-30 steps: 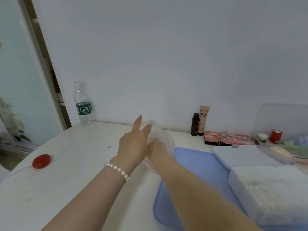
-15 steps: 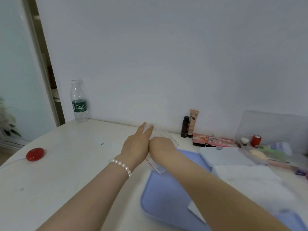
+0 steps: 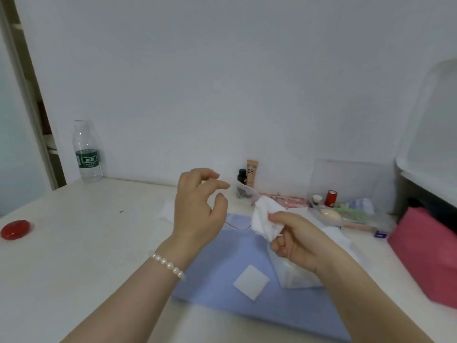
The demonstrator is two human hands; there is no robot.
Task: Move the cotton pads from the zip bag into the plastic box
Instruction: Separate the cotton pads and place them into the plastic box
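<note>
My right hand point(image 3: 299, 241) grips a crumpled bunch of white cotton pads point(image 3: 265, 217) just above the clear plastic box point(image 3: 294, 277), which holds more white pads and stands on a blue mat point(image 3: 217, 276). One square pad point(image 3: 251, 282) lies loose on the mat in front of the box. My left hand point(image 3: 197, 206) hovers to the left with its fingers loosely curled and nothing in it. The clear zip bag point(image 3: 168, 210) lies on the table behind that hand, and its red zip line point(image 3: 236, 226) shows between my hands.
A water bottle point(image 3: 87, 154) stands at the back left and a red round object point(image 3: 15, 229) lies at the left edge. A dark bottle point(image 3: 241, 175), a BB tube point(image 3: 251, 172) and a clear tray of cosmetics point(image 3: 346, 211) line the wall. A pink box point(image 3: 425, 251) sits at right.
My right hand has come out of the zip bag with a bunch of pads and moved right over the box. My left hand let go of the bag and lifted.
</note>
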